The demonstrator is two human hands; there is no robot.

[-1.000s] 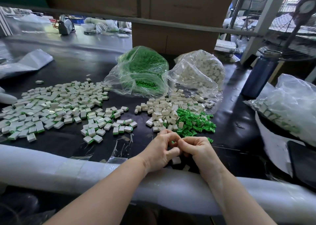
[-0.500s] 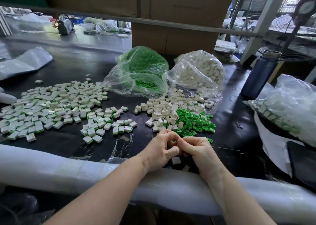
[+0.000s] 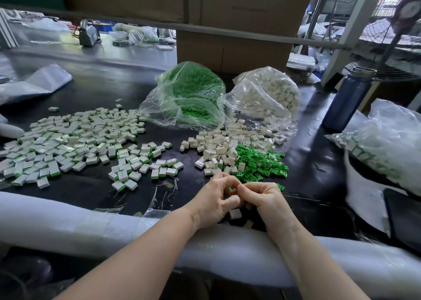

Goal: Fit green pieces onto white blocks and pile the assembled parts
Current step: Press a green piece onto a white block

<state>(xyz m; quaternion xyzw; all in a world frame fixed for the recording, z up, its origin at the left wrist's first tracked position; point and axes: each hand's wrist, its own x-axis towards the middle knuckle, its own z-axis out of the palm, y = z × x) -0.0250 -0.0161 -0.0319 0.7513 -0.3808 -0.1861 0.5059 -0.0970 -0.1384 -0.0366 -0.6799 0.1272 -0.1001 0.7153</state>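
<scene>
Mid-press on one more green-into-white fit, right at the near edge

Nearest, my left hand [image 3: 215, 205] and right hand [image 3: 262, 200] are curled together fingertip to fingertip, pinching a small part with a sliver of green showing between them (can't tell how far it's seated). A loose white block [image 3: 235, 213] lies on the black table [image 3: 307, 163] just under them. I'd keep the piece square to the block and squeeze evenly, not from one corner. Just beyond sit the green pieces [image 3: 259, 163] with the white blocks [image 3: 218, 147] to their left, and the assembled parts [image 3: 75, 140] spread far left. Farthest, the green bag [image 3: 191, 92] and white bag [image 3: 268, 94].
</scene>
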